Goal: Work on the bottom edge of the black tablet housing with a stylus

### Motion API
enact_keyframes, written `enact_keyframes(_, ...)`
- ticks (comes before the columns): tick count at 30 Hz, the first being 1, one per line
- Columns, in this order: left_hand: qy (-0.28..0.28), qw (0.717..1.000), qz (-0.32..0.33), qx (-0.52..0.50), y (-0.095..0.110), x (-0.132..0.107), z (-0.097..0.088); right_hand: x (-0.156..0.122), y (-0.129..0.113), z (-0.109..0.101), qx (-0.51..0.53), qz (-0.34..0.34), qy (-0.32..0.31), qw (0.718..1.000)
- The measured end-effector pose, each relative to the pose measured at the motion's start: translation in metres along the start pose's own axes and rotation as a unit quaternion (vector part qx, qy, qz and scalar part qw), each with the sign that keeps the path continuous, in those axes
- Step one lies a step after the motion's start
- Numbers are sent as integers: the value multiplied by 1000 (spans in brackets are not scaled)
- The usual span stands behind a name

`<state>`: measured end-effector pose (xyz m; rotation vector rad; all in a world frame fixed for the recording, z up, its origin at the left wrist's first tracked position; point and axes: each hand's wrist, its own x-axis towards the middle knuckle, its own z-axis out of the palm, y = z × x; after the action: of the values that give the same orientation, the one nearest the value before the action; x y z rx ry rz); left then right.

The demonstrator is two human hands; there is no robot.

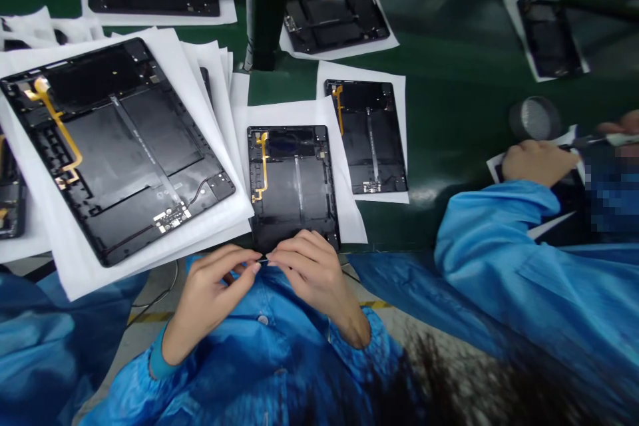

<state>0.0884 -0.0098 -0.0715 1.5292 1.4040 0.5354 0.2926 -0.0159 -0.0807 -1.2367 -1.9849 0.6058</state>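
Thumb and finger of the left hand [212,293] are pinched together on one end of a small thin piece [264,260]. The right hand [317,273] pinches the other end, with its fingers close together too. The piece is so tiny that I can't tell what it is. Both hands are at the near edge of a black tablet shell [282,203], and the right hand hides a bit of that edge. I can't tell if it touches the shell.

This shell lies open side up on a white sheet [347,216]. A yellow flat cable [264,170] runs down its left side, and a gray strip [298,180] runs down the middle.

On the left, a tablet shell that looks bigger [117,153] lies turned at a slant on a pile of white sheets [84,273]. Just to the right of the middle shell is one more shell [357,140] on its own sheet. Others lie farther back on the green table [434,106], near a dark post [269,6]. Over on the right, a co-worker's hand [539,161] in a blue sleeve [499,246] is near a round cup [534,118].
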Motion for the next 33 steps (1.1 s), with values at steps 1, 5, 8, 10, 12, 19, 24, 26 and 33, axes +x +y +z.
enact_keyframes(1, -3, 1000, 7, -8, 2, 1, 0, 1, -1, 1, 4, 0, 2, 1000)
enact_keyframes(5, 16, 1000, 19, -8, 5, 1, -1, 2, -5, 6, 10, 4, -8, 1000)
enact_keyframes(8, 35, 999, 23, 7, 3, 1, -1, 3, -6, 9, 10, 7, -10, 1000)
enact_keyframes(10, 33, 999, 34, 16, 2, 1, -1, 3, -6, 10, 15, 13, -13, 1000)
enact_keyframes(12, 29, 998, 60, 20, 0, 1, 0, 2, -5, 9, 27, 23, -19, 999)
enact_keyframes(19, 45, 990, 112, 78, -15, -5, 4, 5, -5, 6, 62, 44, -32, 997)
enact_keyframes(24, 40, 957, 206, 199, -23, 1, 2, 9, -8, 4, 71, 59, -35, 995)
enact_keyframes(26, 58, 923, 277, 260, -24, 4, 1, 10, -10, 3, 76, 67, -35, 994)
enact_keyframes(33, 126, 866, 368, 315, -26, 12, 0, 14, -12, 3, 96, 94, -15, 991)
